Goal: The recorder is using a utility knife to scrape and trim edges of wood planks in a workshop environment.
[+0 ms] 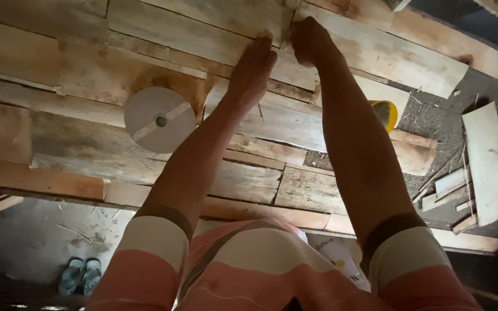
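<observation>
Both my arms reach forward over a sheet made of thin wood veneer strips (145, 34). My left hand (253, 68) lies flat on the strips with fingers stretched forward. My right hand (309, 41) is curled beside it, fingers bent down at a seam between two strips; whether it pinches anything I cannot tell. A round white tape roll (160, 120) lies on the veneer to the left of my left forearm.
A yellow tape roll (388, 113) sits right of my right arm. Loose veneer scraps (484, 161) lie on the dark floor at right. A pair of sandals (80, 275) rests on the concrete at bottom left.
</observation>
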